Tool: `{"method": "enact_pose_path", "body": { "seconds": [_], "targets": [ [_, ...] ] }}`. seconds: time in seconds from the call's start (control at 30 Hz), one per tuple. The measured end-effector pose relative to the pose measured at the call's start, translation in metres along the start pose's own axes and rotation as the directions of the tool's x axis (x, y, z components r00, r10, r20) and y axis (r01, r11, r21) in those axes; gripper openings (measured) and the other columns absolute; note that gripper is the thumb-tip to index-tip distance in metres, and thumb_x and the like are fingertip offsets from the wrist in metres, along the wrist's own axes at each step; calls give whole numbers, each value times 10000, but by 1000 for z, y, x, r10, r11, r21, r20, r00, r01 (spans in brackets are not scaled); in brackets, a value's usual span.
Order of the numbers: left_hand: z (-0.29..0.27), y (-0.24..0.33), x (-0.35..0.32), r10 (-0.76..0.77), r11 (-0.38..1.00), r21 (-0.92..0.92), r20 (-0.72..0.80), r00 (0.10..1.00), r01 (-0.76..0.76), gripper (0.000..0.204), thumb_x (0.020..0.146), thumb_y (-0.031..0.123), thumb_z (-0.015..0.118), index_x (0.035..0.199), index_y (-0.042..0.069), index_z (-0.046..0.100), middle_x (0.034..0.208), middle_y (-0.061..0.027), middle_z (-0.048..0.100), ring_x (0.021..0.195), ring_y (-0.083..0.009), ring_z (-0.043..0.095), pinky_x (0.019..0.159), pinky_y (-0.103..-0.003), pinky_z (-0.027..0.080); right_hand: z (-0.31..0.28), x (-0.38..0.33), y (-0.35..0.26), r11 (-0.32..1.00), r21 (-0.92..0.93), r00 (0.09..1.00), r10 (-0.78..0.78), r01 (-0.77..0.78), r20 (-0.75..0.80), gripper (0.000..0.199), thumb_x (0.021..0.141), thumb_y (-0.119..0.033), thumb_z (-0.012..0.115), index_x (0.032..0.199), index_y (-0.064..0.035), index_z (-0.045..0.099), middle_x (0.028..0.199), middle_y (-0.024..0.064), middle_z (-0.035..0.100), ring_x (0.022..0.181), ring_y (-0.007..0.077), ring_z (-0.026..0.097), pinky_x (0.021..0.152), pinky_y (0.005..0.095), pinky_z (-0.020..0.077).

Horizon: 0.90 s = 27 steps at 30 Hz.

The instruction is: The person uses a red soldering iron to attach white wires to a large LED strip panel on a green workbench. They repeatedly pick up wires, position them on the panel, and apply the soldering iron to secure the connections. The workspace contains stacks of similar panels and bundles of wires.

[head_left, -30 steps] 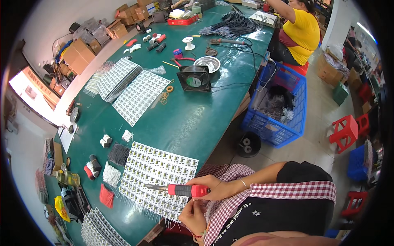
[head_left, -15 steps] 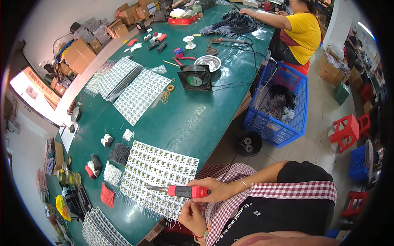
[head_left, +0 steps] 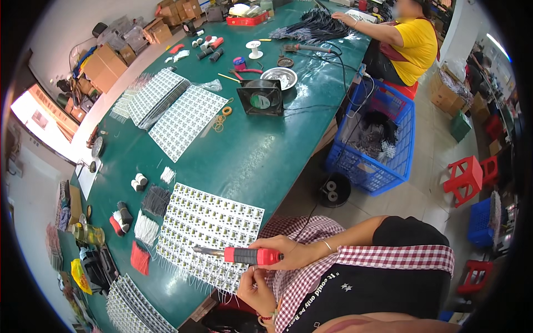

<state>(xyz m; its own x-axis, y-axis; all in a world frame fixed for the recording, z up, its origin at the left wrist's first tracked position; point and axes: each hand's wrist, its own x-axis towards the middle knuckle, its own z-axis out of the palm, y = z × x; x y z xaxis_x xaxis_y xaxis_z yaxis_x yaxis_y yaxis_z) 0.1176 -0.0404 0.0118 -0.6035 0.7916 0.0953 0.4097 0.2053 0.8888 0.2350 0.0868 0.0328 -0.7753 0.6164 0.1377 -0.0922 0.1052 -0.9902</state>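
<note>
My right hand (head_left: 287, 252) is closed round the red and black handle of a soldering iron (head_left: 242, 255), whose metal tip points left over a white circuit board panel (head_left: 214, 208). Rows of small parts cover this panel, and thin white wires stick out along its near edge. Just below the handle, at the panel's near right corner, my left hand (head_left: 256, 289) has its fingers pinched together; what is between them is too small to make out. Left of the panel lie bundles of black wires (head_left: 156, 200), white wires (head_left: 146, 230) and red wires (head_left: 140, 258).
A small black fan (head_left: 261, 98) stands on the green table (head_left: 244, 161), near a metal bowl (head_left: 280, 77). More board panels (head_left: 186, 122) lie farther back. A blue crate (head_left: 369, 166) stands on the floor at right. Across the table sits a person in yellow (head_left: 413, 50).
The whole view has shifted slightly, with the table's things now a little farther left. Both my hands keep nearly the same pose, the iron still over the panel.
</note>
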Motion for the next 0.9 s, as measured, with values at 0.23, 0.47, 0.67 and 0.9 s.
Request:
{"method": "enact_pose_path", "body": {
  "seconds": [0.23,0.47,0.67,0.9],
  "targets": [
    [-22,30,11,-113,929,-355,-4,994,104,100,893,-24,560,807,-42,609,844,-110,645,813,-157,600,754,-272,471,1,-2,5,965,213,955,199,-153,-218,387,846,-171,721,1168,-14,574,922,40,645,887,106,583,818,284,470],
    [-38,71,50,405,144,-951,310,860,275,209,937,196,602,747,147,530,1324,-153,503,1243,-383,467,1043,-486,367,-13,1,2,929,297,909,306,-221,-282,408,823,-206,767,1158,-46,595,1052,24,652,976,98,584,909,277,455],
    [-5,164,68,830,-174,-635,316,459,753,84,907,204,628,839,162,656,1342,-108,466,1159,-502,515,986,-577,366,-11,-5,1,900,350,924,337,-260,-182,446,809,-202,782,1175,-37,588,1103,28,643,1045,107,576,955,287,446],
    [23,184,54,845,-288,-465,287,450,837,107,872,121,678,801,63,624,1133,-176,453,913,-392,625,819,-442,474,-24,-14,7,892,335,887,393,-303,-243,447,789,-148,797,1163,-46,575,1059,-2,634,977,79,581,882,260,472]
  ]
}}
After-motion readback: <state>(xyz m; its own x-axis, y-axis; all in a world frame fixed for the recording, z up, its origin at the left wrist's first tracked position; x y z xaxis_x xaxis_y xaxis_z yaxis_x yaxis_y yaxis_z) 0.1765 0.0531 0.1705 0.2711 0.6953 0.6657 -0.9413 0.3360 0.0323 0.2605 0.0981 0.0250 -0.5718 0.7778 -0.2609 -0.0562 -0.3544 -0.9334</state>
